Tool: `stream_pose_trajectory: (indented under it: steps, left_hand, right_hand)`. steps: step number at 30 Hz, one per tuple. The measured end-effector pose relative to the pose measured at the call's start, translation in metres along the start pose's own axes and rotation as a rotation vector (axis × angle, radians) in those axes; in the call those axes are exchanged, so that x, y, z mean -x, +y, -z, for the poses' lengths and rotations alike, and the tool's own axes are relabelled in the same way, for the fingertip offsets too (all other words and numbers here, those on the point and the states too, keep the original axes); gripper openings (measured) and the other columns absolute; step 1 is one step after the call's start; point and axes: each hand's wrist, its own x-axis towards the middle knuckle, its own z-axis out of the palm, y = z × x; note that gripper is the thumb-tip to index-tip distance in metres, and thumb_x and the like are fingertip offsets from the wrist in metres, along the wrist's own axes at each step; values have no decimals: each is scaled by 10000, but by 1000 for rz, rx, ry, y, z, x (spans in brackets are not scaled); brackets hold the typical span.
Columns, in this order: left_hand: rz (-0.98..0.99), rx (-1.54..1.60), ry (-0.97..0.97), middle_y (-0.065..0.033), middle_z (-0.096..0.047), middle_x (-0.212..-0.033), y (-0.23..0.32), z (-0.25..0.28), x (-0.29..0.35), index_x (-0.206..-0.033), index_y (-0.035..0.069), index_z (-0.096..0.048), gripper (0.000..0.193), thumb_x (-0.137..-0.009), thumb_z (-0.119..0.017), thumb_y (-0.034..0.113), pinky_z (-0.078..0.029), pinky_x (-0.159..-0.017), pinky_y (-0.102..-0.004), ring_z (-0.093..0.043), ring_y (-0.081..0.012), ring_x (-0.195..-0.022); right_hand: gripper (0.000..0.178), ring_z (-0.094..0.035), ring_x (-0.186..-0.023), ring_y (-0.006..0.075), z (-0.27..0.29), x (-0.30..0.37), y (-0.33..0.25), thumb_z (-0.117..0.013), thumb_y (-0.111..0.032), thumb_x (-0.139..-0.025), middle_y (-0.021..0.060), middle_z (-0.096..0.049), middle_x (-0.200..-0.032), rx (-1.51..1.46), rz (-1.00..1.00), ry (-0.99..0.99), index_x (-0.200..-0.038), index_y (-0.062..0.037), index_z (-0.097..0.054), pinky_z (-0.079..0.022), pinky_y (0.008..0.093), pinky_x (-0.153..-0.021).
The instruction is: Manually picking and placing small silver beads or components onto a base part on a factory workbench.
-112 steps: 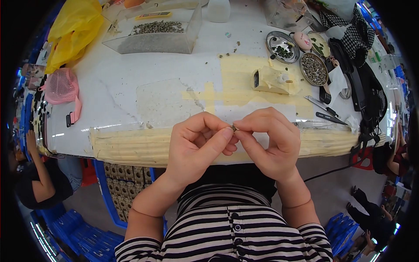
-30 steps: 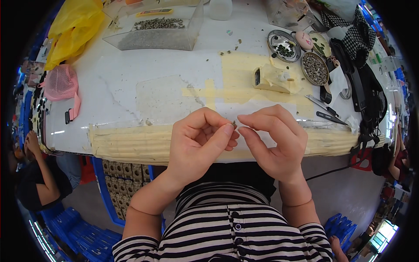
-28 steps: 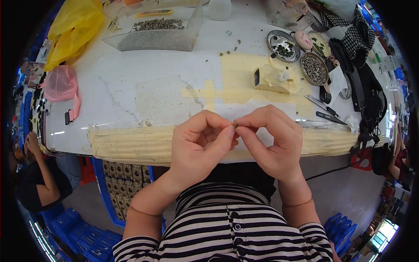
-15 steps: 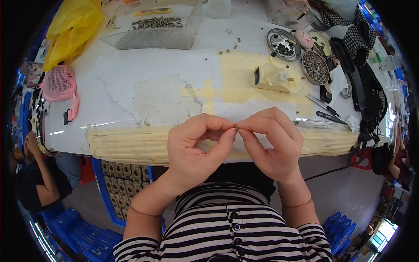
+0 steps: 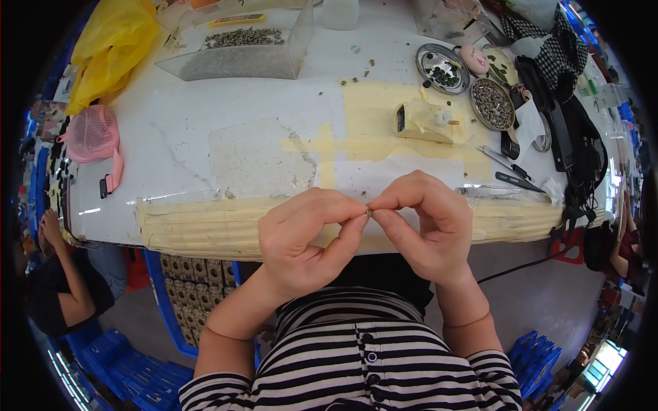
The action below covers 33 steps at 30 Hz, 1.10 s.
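Note:
My left hand (image 5: 307, 229) and my right hand (image 5: 430, 226) meet fingertip to fingertip over the table's taped front edge (image 5: 205, 222). Between their thumbs and forefingers is pinched a tiny, brownish, metallic-looking part (image 5: 370, 213), mostly covered by the fingertips. Its exact kind is too small to make out. Beyond my right hand sits a block wrapped in cream tape (image 5: 428, 122), with a dark opening at its left end and a short peg on top. A pair of tweezers (image 5: 519, 181) and a slim metal tool (image 5: 502, 160) lie to its right.
At the back left stands a clear bin (image 5: 236, 67) of small metal parts. A round dish of parts (image 5: 492, 104) and a steel dish with dark green pieces (image 5: 442, 68) stand back right. A pink mesh pouch (image 5: 92, 133) and yellow bag (image 5: 113, 51) lie left; black straps (image 5: 565, 130) right.
Both hands have shifted slightly down and left, still fingertip to fingertip. The left fingers have changed angle a little, and the tiny part shows just below the fingertips.

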Motion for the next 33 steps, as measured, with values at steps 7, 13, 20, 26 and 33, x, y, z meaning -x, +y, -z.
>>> stream_pose_trajectory:
  steps: [7, 13, 20, 26, 33]
  left_hand:
    - [107, 84, 35, -119, -687, -817, -2, -3, 6, -888, -25, -676, 112, -793, -703, -78, -510, -622, -267, -661, -196, -699]
    - [60, 20, 70, -117, -680, -807, -3, -4, 7, -878, -26, -671, 113, -788, -700, -87, -504, -610, -265, -654, -192, -691]
    - [311, 318, 47, -96, -682, -851, 0, -2, 6, -919, -38, -655, 76, -850, -667, -69, -525, -669, -245, -662, -140, -751]
    - [487, 516, -36, -72, -674, -887, 3, 6, -2, -939, -51, -634, 36, -915, -623, -26, -542, -731, -233, -657, -103, -805]
    - [515, 508, -30, -72, -680, -876, 4, 4, -2, -935, -51, -635, 36, -911, -630, -24, -541, -744, -232, -658, -99, -801]
  right_hand:
    - [97, -639, -724, 160, -8, 1, 2, -692, 51, -808, 78, -677, -825, 6, 5, 43, -890, 0, -688, -508, 263, -668]
    - [79, -634, -734, 160, -9, 1, 1, -689, 44, -817, 68, -675, -825, -34, -80, 30, -880, -2, -683, -503, 265, -680]
    - [108, -640, -701, 172, -13, 0, 3, -698, 63, -803, 80, -667, -813, 70, 47, 56, -886, -2, -681, -508, 274, -626]
    - [157, -636, -673, 217, -8, -8, 0, -719, 55, -770, 88, -646, -787, 331, 218, 15, -906, -6, -667, -511, 290, -576]
    - [187, -628, -676, 222, -2, -13, -7, -721, 36, -733, 69, -611, -767, 532, 330, -48, -896, -22, -650, -518, 316, -568]
